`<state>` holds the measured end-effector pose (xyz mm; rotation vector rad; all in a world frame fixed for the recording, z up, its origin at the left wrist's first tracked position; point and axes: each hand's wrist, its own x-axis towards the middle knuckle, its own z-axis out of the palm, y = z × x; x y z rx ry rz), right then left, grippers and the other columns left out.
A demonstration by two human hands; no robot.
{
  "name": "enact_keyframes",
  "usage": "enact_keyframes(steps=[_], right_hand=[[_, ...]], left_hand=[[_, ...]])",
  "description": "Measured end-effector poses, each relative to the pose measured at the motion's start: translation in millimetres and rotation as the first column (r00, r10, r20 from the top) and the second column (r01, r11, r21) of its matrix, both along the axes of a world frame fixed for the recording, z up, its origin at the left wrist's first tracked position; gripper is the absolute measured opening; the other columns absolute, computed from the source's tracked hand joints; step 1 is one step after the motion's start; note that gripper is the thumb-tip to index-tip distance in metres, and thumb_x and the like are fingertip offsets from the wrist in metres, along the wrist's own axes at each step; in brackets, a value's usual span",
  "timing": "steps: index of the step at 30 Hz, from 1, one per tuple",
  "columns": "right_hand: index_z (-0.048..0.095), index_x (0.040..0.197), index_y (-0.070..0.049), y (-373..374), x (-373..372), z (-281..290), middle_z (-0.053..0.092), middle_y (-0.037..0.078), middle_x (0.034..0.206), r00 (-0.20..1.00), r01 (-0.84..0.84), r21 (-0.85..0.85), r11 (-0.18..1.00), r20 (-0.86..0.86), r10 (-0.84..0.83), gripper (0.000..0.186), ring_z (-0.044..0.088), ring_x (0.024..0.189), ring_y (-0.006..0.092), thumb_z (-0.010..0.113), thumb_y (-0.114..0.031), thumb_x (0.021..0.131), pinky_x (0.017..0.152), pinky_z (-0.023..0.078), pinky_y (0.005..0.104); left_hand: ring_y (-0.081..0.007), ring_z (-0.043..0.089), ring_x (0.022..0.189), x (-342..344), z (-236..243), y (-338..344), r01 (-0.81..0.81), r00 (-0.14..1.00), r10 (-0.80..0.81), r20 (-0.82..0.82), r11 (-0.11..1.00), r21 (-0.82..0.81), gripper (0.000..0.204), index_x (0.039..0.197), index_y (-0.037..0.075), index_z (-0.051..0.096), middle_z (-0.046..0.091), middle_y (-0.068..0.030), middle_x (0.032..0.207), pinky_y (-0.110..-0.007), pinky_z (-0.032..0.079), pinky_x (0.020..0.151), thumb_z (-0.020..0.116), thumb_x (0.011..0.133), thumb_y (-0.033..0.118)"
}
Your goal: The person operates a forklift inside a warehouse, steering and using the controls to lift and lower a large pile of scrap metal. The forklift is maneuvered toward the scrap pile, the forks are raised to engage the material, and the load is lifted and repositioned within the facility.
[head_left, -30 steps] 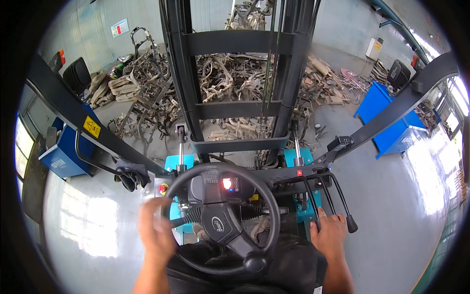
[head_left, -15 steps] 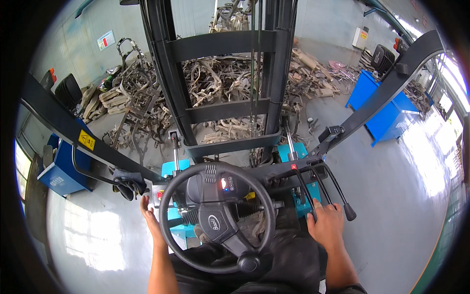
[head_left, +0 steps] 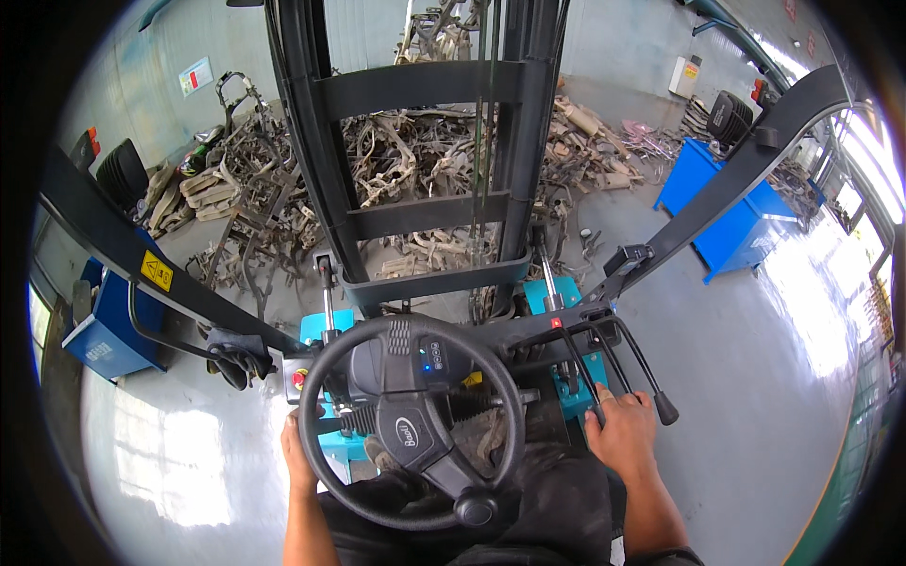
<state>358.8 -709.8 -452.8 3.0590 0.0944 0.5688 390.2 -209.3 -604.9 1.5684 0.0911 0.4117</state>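
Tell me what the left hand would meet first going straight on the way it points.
The left hand would likely meet the panel with the red button first, though depth is unclear.

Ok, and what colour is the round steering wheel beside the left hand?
Black; the round steering wheel shows best in the head view.

From the view's middle: toward half past six, the steering wheel (head_left: 430, 451) bears an oval emblem (head_left: 406, 432) in light lettering; at nine, the black pillar (head_left: 113, 224) carries a yellow triangle warning label (head_left: 157, 270); nearer half past eight, white printing (head_left: 98, 352) marks a blue bin (head_left: 132, 330); at ten, a sign (head_left: 195, 76) with red hangs on the wall (head_left: 618, 52).
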Motion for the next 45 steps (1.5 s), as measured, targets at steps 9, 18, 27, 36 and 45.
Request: enact_keyframes(steps=[9, 18, 27, 36, 45], right_hand=[[0.073, 0.128, -0.002, -3.3, 0.8, 1.4, 0.072, 0.013, 0.082, 1.000, 0.000, -0.016, 1.000, 0.002, 0.000, 0.050, 0.070, 0.085, 0.0294, 0.073, -0.029, 0.086, 0.102, 0.046, 0.0468], [0.074, 0.128, -0.004, -5.2, -1.1, 1.3, 0.075, 0.013, 0.087, 1.000, 0.024, 0.005, 1.000, 0.019, -0.024, 0.049, 0.070, 0.086, 0.0285, 0.072, -0.031, 0.087, 0.101, 0.045, 0.0453], [0.073, 0.129, -0.004, -7.3, -0.2, 4.8, 0.077, 0.010, 0.088, 0.999, 0.013, -0.025, 1.000, -0.030, -0.014, 0.049, 0.069, 0.088, 0.0258, 0.071, -0.032, 0.089, 0.101, 0.044, 0.0443], [0.072, 0.129, -0.002, 2.5, -56.3, -1.4, 0.077, 0.010, 0.087, 0.999, 0.021, 0.012, 1.000, -0.042, -0.021, 0.049, 0.069, 0.088, 0.0255, 0.071, -0.031, 0.090, 0.101, 0.044, 0.0440], [0.068, 0.133, -0.001, 29.5, -132.9, -40.5, 0.067, 0.015, 0.128, 0.996, 0.014, -0.128, 0.992, 0.092, -0.002, 0.054, 0.052, 0.133, 0.0328, 0.071, -0.032, 0.089, 0.119, 0.025, 0.0672]], left_hand=[[-0.0370, 0.045, 0.148, -44.1, 63.8, -36.8, -0.316, 0.944, 0.298, 0.138, 0.939, 0.132, 0.055, 0.145, -0.008, 0.056, 0.055, -0.0265, 0.152, -0.049, 0.026, 0.126, 0.034, 0.110, 0.028], [-0.0295, 0.063, 0.105, -49.0, 203.3, -172.8, 0.036, 0.477, -0.853, 0.213, 0.261, 0.965, 0.032, 0.113, 0.014, 0.071, 0.066, -0.0091, 0.110, -0.047, 0.049, 0.092, 0.074, 0.088, 0.033], [-0.0224, 0.060, 0.085, 11.6, 221.6, -216.5, 0.118, 0.543, -0.839, 0.013, 0.092, 0.989, 0.020, 0.088, 0.016, 0.065, 0.056, -0.0031, 0.085, -0.036, 0.048, 0.075, 0.078, 0.084, 0.031], [-0.0243, 0.061, 0.084, -86.8, 186.9, -204.4, 0.197, 0.701, -0.709, 0.082, 0.303, 0.932, 0.017, 0.087, 0.015, 0.068, 0.057, -0.0036, 0.085, -0.039, 0.050, 0.072, 0.079, 0.082, 0.026], [-0.0312, 0.063, 0.085, -172.9, 144.0, -100.3, 0.000, 0.821, -0.506, 0.265, 0.463, 0.886, 0.017, 0.084, 0.011, 0.070, 0.064, -0.0075, 0.091, -0.047, 0.051, 0.074, 0.083, 0.075, 0.013]])
